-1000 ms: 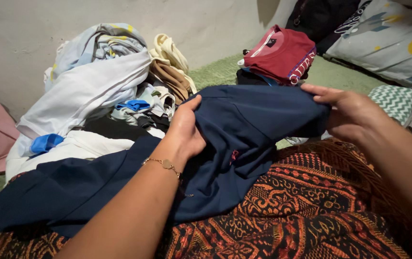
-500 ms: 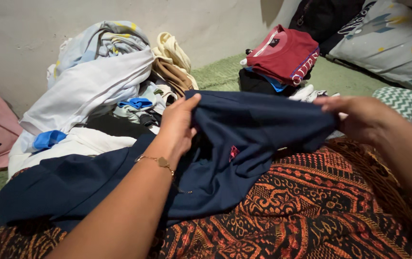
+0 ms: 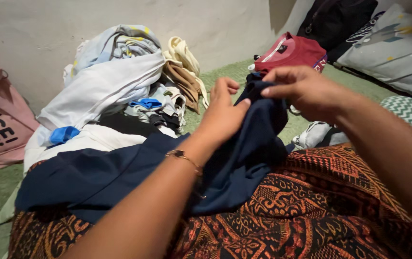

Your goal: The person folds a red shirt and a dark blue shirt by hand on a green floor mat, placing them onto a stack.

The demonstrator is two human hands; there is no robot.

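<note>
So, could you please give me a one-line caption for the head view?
Both hands, left and right, pinch a navy garment over a patterned lap, beside a laundry pile.

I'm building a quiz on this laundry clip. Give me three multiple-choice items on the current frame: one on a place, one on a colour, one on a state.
1. Where does the red garment lie?
A. Far side, beyond the hands
B. On the lap
C. On the pink bag

2. What colour is the garment that both hands hold?
A. White
B. Navy
C. Tan

3. How do the left hand and right hand stand?
A. Both flat and open
B. Only one touches cloth
C. Both pinch the navy cloth, close together

Answers: 1 A, it sits folded on the green floor near the pillow; 2 B, dark blue cloth hangs from their fingers; 3 C, both hands grip its top edge.
</note>
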